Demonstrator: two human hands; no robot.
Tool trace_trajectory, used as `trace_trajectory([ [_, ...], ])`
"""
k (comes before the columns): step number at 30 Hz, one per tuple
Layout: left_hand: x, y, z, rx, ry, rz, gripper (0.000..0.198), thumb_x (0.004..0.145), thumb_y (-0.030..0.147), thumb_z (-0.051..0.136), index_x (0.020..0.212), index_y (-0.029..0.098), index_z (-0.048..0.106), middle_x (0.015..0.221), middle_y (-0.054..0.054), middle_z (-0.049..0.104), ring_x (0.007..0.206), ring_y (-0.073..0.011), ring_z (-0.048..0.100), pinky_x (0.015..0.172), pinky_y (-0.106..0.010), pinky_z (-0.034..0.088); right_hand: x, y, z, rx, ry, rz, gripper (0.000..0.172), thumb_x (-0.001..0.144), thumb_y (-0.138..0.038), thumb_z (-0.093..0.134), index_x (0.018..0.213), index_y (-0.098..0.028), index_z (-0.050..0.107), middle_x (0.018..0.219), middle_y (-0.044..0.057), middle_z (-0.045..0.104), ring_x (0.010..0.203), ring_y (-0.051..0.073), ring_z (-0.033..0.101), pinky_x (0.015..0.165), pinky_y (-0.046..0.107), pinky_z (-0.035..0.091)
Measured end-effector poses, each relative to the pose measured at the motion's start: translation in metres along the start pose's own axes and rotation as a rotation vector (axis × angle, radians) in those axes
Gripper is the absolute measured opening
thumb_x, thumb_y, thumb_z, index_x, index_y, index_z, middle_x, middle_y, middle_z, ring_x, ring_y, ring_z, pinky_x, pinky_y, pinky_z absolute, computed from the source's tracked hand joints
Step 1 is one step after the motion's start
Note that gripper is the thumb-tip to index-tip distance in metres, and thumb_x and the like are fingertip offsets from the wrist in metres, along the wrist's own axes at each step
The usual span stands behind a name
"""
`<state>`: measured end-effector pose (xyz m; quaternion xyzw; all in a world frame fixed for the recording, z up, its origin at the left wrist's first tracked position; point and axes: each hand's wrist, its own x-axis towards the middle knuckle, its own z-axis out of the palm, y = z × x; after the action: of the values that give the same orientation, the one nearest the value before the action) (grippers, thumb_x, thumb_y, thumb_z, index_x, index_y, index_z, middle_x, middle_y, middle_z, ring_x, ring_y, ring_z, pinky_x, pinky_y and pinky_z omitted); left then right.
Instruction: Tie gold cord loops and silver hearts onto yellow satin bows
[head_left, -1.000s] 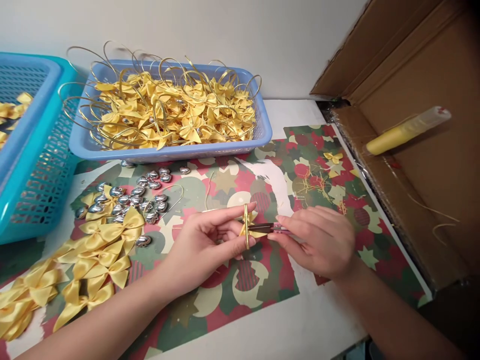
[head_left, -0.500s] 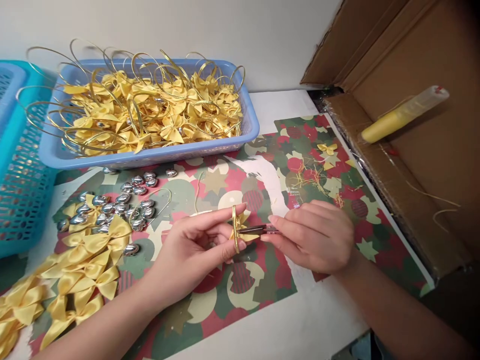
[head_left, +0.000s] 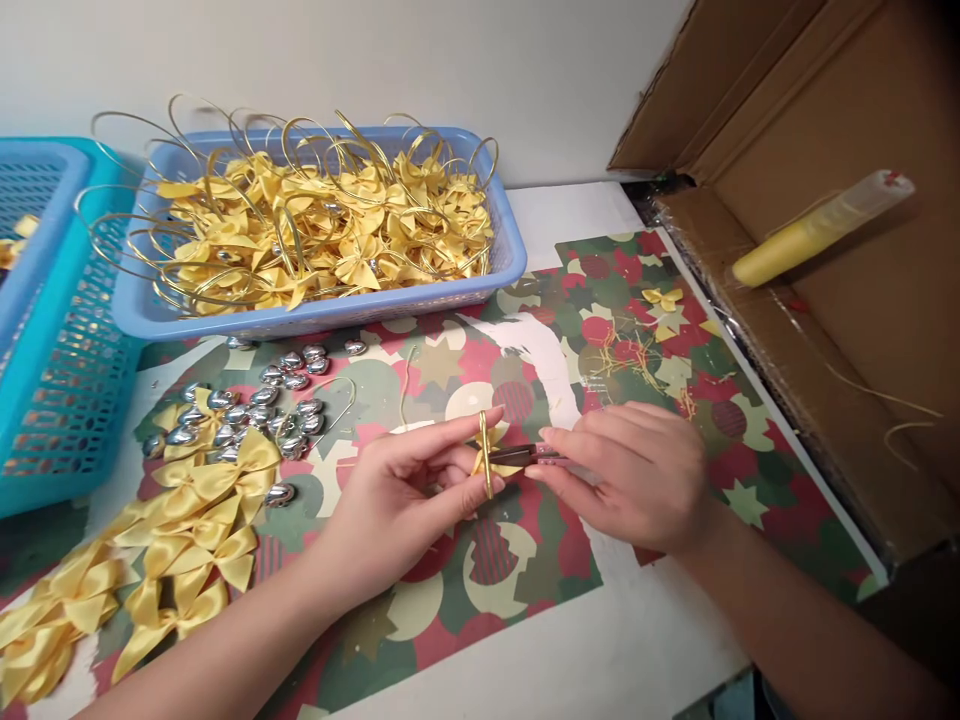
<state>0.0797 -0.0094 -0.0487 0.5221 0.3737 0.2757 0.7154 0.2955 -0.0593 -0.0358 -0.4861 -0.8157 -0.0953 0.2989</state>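
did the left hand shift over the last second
No: the left hand pinches the gold loop beside the same striped red circle on the patterned paper.

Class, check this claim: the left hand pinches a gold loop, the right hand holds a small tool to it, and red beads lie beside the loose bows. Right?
Not quite: the head view shows the beads are silver, not red. The rest stands: left hand pinching the gold loop, right hand holding a small tool to it, beads beside the loose bows.

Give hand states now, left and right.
Left hand: shut, pinching a small gold-looped yellow ribbon bow.
Right hand: shut on small dark-bladed snips, tips at the bow.
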Motion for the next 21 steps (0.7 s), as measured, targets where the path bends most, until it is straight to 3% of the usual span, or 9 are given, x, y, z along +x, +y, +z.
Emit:
trace_trajectory([
  [8,0.0008,0.0005,0.0028,-0.034,-0.013,-0.005,0.041,0.079,0.011,0.072,0.117,0.026,0.072,0.066,0.004,0.062,0.055,-0.0047,0.049,0.052,-0.014,0.045,0.0008,-0.0021,-0.0004,-0.028,-0.003,-0.009,0.014,0.084,-0.029,0.071,0.081,-0.018,0.063,0.063,-0.004,0.069,0.052,0.009,0.06,0.05,0.027,0.037],
  [21,0.0026,0.0025,0.0044,-0.011,-0.016,-0.025,0.043,0.078,0.014,0.071,0.12,0.014,0.067,0.06,0.006,0.058,0.051,-0.0044,0.045,0.051,-0.016,0.044,0.0007,-0.0022,-0.0006,0.0,0.009,-0.008,0.014,0.084,-0.027,0.072,0.078,-0.018,0.063,0.06,-0.003,0.068,0.05,0.01,0.057,0.05,0.026,0.038],
])
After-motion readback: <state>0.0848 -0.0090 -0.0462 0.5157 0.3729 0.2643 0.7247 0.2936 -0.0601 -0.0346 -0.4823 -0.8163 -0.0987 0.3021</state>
